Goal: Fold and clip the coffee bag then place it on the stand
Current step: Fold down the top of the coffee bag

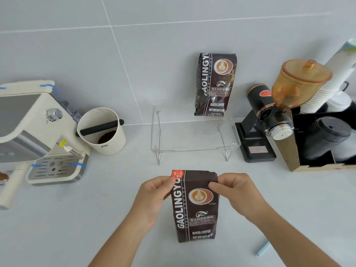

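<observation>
Head view. Near centre: coffee bag (pixel 194 207) upright on the pale counter (pixel 115 218), printed face toward the camera, top edge pinched at both upper corners. Left hand (pixel 154 195) at the left corner, fingers (pixel 169 180) curled shut on the bag's top margin; right hand (pixel 233 191) at the right corner, thumb and forefinger likewise closed on the margin. Top of the bag flattened but not visibly rolled down — judged the opening of the fold step, with clipping and placing not yet done.

Far centre: clear acrylic stand (pixel 194 147), well apart from the held bag, bearing a second coffee bag (pixel 214 84) propped against the tiled wall (pixel 77 45) at the right rear; left portion of the shelf bare. Left: espresso machine (pixel 44 132) and a knock box (pixel 102 132). Right: grinder (pixel 269 116) with amber hopper, cup organiser (pixel 323 143) beyond.

Near right: pale blue bar (pixel 263 247) lying on the counter — possibly the clip, too slim and partly cropped to be sure.

Next move, as judged: top margin turned down evenly across its width, both corners kept level, one hand then freed to fetch the clip while the other pins the fold.
</observation>
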